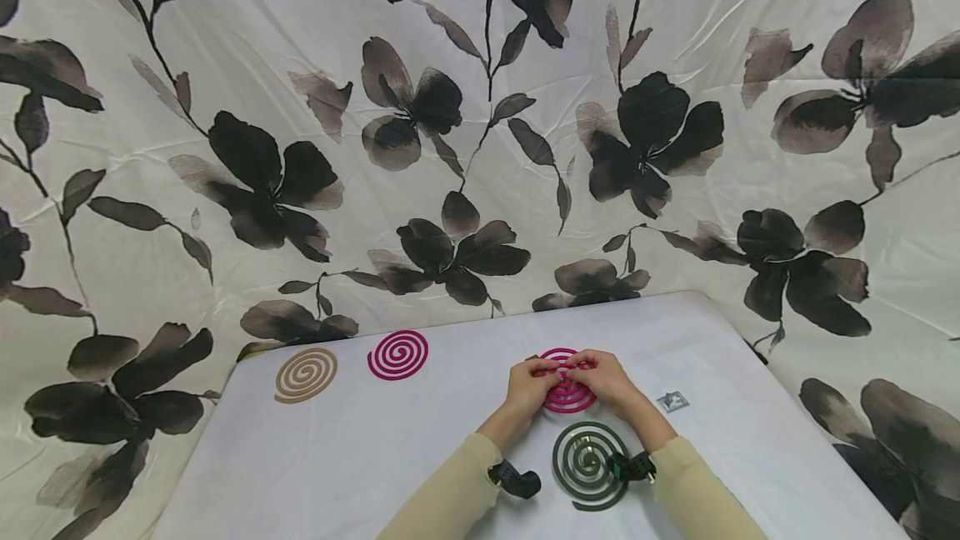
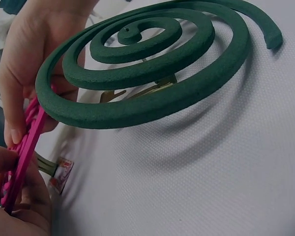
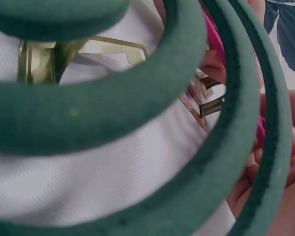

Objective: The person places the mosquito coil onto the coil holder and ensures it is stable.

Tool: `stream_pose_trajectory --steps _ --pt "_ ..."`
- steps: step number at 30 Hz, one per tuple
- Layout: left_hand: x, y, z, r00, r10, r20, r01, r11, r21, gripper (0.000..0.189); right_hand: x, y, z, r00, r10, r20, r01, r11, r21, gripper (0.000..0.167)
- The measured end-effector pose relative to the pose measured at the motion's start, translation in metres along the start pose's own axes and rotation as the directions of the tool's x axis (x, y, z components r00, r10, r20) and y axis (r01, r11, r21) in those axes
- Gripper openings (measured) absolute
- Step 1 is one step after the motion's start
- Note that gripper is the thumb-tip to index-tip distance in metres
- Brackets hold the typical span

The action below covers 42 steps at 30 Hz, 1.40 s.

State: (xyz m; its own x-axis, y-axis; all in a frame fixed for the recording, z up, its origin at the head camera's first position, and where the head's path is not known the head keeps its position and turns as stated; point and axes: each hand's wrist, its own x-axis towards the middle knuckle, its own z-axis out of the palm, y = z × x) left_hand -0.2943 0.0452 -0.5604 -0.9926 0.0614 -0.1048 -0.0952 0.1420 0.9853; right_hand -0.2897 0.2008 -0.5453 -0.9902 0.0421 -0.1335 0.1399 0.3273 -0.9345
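Both hands hold a pink mosquito coil [image 1: 568, 403] near the far side of the table. My left hand [image 1: 528, 386] pinches it from the left and my right hand [image 1: 609, 382] from the right, their fingertips close together near its middle. In the left wrist view the pink coil [image 2: 28, 142] is tilted up on edge between the fingers. Nearer to me, a green mosquito coil [image 1: 590, 497] sits raised on a brass-coloured metal stand [image 3: 37, 61], between the forearms. Beneath the pink coil, a small metal piece with a reddish printed base [image 2: 63, 173] shows.
A tan mosquito coil [image 1: 306, 375] and another pink coil [image 1: 398, 355] lie at the table's far left. To the right of the hands lies a small flat silvery metal stand [image 1: 672, 401]. A flowered cloth [image 1: 465, 165] hangs behind the white table [image 1: 322, 465].
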Motion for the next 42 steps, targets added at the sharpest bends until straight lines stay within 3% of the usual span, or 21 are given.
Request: stream_pose_trajectory --steps 13,22,30,42 --pt "-0.0013 0.0003 0.0034 1.0 0.016 -0.017 -0.017 1.0 -0.016 0.013 -0.0009 -0.0012 0.0 1.0 0.006 -0.011 -0.006 1.0 0.008 0.01" --pt "-0.0024 -0.0005 0.0052 0.996 0.055 -0.065 -0.055 0.998 0.0 0.011 -0.0004 -0.0029 0.0023 1.0 0.007 -0.026 -0.006 1.0 0.016 0.01" --pt "-0.0007 -0.0027 0.0054 0.997 0.052 -0.055 -0.052 0.999 0.017 0.01 0.0019 -0.0002 0.0031 0.999 -0.011 -0.041 0.012 1.0 0.023 0.009" --pt "-0.0011 -0.0034 0.0072 0.998 0.039 -0.05 -0.039 0.999 0.01 0.011 -0.0023 -0.0044 0.0011 0.999 0.026 -0.035 -0.025 0.999 0.023 0.009"
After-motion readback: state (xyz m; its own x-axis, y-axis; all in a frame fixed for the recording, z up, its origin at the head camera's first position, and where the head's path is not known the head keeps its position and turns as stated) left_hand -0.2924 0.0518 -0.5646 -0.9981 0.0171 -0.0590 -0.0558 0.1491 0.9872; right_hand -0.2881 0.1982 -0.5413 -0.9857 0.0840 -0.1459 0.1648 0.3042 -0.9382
